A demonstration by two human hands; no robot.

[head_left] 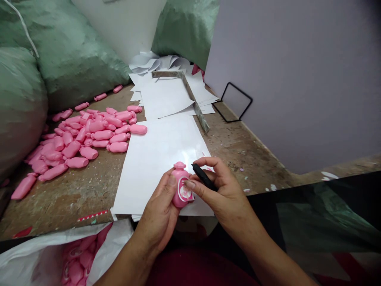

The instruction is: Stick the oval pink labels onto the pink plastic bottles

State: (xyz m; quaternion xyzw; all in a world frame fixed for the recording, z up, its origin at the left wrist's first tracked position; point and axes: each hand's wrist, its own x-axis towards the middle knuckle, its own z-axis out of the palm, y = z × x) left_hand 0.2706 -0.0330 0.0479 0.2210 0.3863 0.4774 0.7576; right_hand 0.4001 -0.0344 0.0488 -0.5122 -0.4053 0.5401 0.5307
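Note:
My left hand (162,210) is wrapped round a small pink plastic bottle (181,186), held upright over the near edge of a white sheet stack (154,159). A round white-and-pink label (184,193) sits on the bottle's front. My right hand (222,190) presses a fingertip on that label while gripping a thin black tool (204,176) between thumb and fingers. Both hands are close together, just above the table's front edge.
A heap of pink bottles (86,137) lies on the worn table (89,190) to the left. More white sheets (169,95) and a metal angle bar (195,101) lie behind. Green sacks (68,47) stand at the back; a white bag (74,254) with pink bottles sits near left. A grey wall (297,79) rises on the right.

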